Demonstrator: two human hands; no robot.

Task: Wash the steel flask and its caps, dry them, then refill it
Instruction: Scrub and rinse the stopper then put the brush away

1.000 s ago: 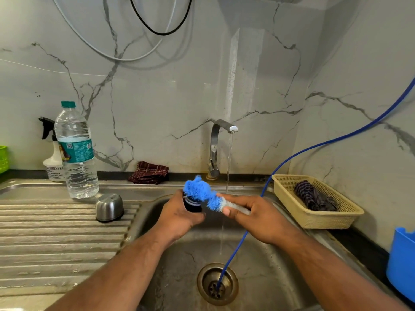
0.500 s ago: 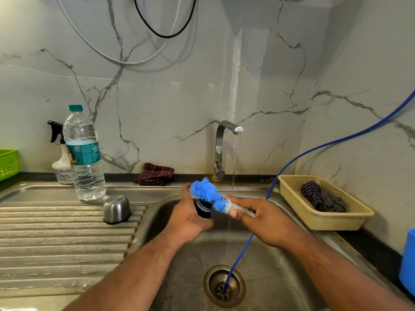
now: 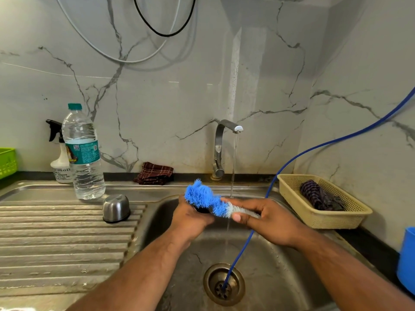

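Over the steel sink (image 3: 280,277), my left hand (image 3: 190,218) grips a small black inner cap (image 3: 203,209), mostly hidden by my fingers and the bristles. My right hand (image 3: 267,218) holds a blue and white bottle brush (image 3: 206,197) by its stem, with the blue bristles pressed on the cap. A thin stream of water runs from the tap (image 3: 222,144) just behind my right hand. A steel outer cap (image 3: 116,208) sits upside down on the ribbed drainboard (image 3: 56,239). The flask body is not in view.
A clear water bottle (image 3: 83,153) and a white spray bottle (image 3: 59,162) stand at the back left. A dark checked cloth (image 3: 155,176) lies by the wall. A blue hose (image 3: 242,254) runs into the drain. A beige basket (image 3: 336,221) holds a dark cloth; a blue container (image 3: 406,259) stands far right.
The hands stay together over the sink while the brush shifts slightly against the cap. The camera view has drifted a little to the left.
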